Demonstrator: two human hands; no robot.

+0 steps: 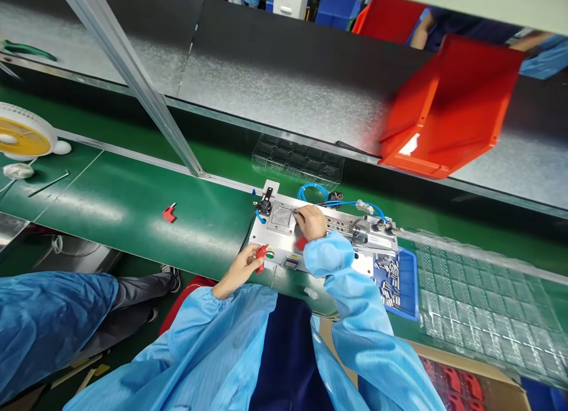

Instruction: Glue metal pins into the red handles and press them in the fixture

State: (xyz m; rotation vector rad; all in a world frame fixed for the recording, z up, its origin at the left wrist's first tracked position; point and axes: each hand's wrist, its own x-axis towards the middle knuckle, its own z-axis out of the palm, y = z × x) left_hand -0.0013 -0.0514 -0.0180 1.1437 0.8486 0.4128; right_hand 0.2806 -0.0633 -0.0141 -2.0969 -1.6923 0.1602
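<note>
A silver fixture (284, 236) with blue air hoses sits on the green belt (133, 207) in front of me. My left hand (242, 268) is closed on a small red plastic part (261, 258) at the fixture's near left corner. My right hand (310, 222) rests curled on the fixture's top, fingertips pinched at the square recess (283, 217); what they hold is too small to make out. Another red part (300, 243) lies just under my right wrist. A further red part (169, 213) lies loose on the belt to the left.
A blue tray (406, 281) of small metal pieces sits right of the fixture. Clear blister trays (479, 304) lie further right, another (297, 157) behind. A red bin (448, 112) stands on the grey far conveyor. A fan (22, 136) at left. A neighbour's blue sleeve (44, 316) at lower left.
</note>
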